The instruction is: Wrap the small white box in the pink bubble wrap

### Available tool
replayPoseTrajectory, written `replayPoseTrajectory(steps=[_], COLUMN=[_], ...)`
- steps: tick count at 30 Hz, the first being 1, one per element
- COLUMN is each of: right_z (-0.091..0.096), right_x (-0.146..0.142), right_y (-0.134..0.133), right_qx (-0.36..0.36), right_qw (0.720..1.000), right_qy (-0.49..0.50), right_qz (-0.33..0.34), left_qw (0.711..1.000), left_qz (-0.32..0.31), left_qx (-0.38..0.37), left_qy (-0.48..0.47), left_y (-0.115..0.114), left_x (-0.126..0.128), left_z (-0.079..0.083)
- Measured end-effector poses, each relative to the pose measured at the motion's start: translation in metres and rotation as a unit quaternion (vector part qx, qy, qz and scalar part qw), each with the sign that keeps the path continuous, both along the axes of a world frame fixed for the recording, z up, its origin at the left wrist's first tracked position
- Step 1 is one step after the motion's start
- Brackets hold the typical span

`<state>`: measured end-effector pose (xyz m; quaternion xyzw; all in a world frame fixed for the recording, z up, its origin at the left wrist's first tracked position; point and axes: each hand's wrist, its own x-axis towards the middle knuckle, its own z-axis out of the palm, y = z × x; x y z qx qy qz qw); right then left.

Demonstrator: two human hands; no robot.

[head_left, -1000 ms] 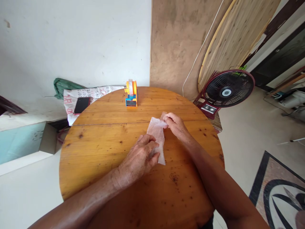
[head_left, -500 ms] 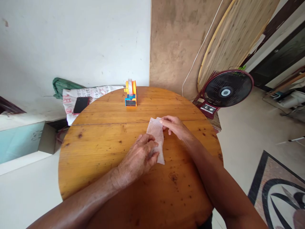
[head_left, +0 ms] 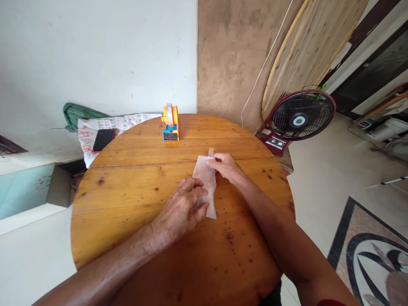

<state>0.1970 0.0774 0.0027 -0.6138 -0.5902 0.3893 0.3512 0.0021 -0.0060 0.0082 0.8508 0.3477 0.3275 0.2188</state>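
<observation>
A pale, translucent folded packet [head_left: 205, 178] lies in the middle of the round wooden table [head_left: 134, 204]. My left hand [head_left: 181, 208] rests on its near end with fingers curled down, pressing it to the wood. My right hand [head_left: 225, 165] pinches the far end, where a short strip of clear tape [head_left: 211, 151] sticks out past the packet's edge onto the table. An orange and blue tape dispenser [head_left: 170, 125] stands upright at the far side of the table, beyond both hands.
A black phone [head_left: 102, 140] lies on printed paper [head_left: 95, 129] at the table's far left edge. A dark red floor fan [head_left: 298, 121] stands to the right of the table. A large round wooden board [head_left: 306, 51] leans on the wall behind it.
My right hand slid a little left along the packet's far end and now shows a tape strip beyond the edge. My left hand stayed pressed on the near end.
</observation>
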Motion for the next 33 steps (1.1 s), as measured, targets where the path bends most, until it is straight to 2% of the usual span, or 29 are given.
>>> replayPoseTrajectory(steps=[4,10,15,21,29,33], right_z=[-0.005,-0.007,-0.004,-0.001,-0.003,-0.007], right_x=[0.001,-0.005,-0.01,-0.012,-0.011,-0.006], right_y=[0.002,0.004,0.002,0.001,0.001,0.002], right_qx=[0.039,0.096,0.097,0.091,0.097,0.109], right_qw=[0.999,0.985,0.977,0.97,0.975,0.984], right_qy=[-0.031,-0.141,-0.187,-0.224,-0.2,-0.141], right_qz=[0.017,-0.007,-0.017,0.003,-0.005,0.005], left_qw=[0.999,0.995,0.994,0.992,0.995,0.997], left_qz=[0.0,0.0,0.004,-0.002,0.033,0.054], left_qx=[0.034,0.066,0.056,0.015,-0.016,-0.01], left_qy=[0.014,0.069,0.098,0.123,0.092,0.062], left_y=[0.001,0.002,0.002,0.004,-0.001,-0.004], left_x=[-0.001,-0.004,-0.004,-0.005,-0.004,-0.003], left_z=[0.0,0.006,0.011,0.006,0.004,0.003])
